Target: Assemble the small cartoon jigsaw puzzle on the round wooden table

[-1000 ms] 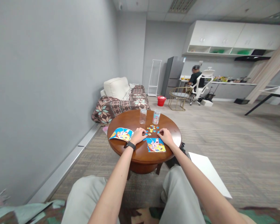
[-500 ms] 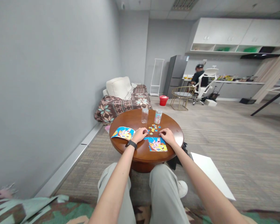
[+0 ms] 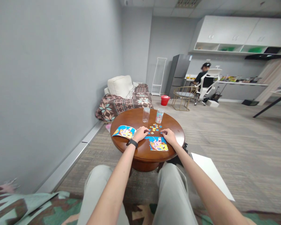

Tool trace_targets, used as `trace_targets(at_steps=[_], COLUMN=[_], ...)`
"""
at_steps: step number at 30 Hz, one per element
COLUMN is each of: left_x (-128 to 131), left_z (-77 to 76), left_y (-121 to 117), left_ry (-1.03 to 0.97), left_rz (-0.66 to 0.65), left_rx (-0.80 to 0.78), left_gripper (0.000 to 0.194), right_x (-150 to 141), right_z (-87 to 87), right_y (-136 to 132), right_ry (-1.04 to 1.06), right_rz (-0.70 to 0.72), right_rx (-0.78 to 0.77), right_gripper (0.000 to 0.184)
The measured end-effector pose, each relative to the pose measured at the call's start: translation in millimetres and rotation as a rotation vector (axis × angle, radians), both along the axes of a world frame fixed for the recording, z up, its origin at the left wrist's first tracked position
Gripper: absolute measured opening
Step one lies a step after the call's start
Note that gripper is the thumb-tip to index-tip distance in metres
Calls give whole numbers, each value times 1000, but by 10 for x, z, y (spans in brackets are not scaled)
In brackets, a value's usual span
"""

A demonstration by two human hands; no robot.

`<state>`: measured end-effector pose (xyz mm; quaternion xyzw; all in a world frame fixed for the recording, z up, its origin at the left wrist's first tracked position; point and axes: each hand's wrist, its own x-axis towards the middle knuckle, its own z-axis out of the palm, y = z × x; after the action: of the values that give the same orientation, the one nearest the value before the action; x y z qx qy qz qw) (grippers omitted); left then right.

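On the round wooden table, a partly joined jigsaw puzzle [image 3: 158,144] with a cartoon picture lies flat between my hands. My left hand [image 3: 141,134], a dark band at its wrist, is closed at the fingertips over a small blue puzzle piece by the puzzle's upper left. My right hand [image 3: 168,136] pinches another blue piece near the upper right corner. Loose puzzle pieces [image 3: 154,127] are scattered just beyond. Left of my left hand lies a curled picture sheet [image 3: 125,132] with the same cartoon.
A clear lidded jar [image 3: 145,115] and a printed can [image 3: 159,116] stand at the far side of the table [image 3: 124,117]. Beyond are a covered sofa [image 3: 121,103], a red bucket [image 3: 165,100], and a seated person [image 3: 200,76]. A white board [image 3: 212,175] lies on the floor at right.
The camera view has shifted slightly, and my knees have moved apart. Both hands stay nearly in place beside the puzzle.
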<state>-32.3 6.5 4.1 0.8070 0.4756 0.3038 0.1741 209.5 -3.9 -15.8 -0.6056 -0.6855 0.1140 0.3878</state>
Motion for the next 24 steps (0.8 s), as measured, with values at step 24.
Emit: trace_targets(at_steps=[24], left_x=[-6], left_z=[-66], left_y=[39], left_ry=[-150], left_rz=[-45], left_rx=[-48], left_gripper=[21], right_x=[39], right_z=[-34], right_y=[5], right_ry=[88], right_rz=[47], right_rx=[-42], right_gripper=[26])
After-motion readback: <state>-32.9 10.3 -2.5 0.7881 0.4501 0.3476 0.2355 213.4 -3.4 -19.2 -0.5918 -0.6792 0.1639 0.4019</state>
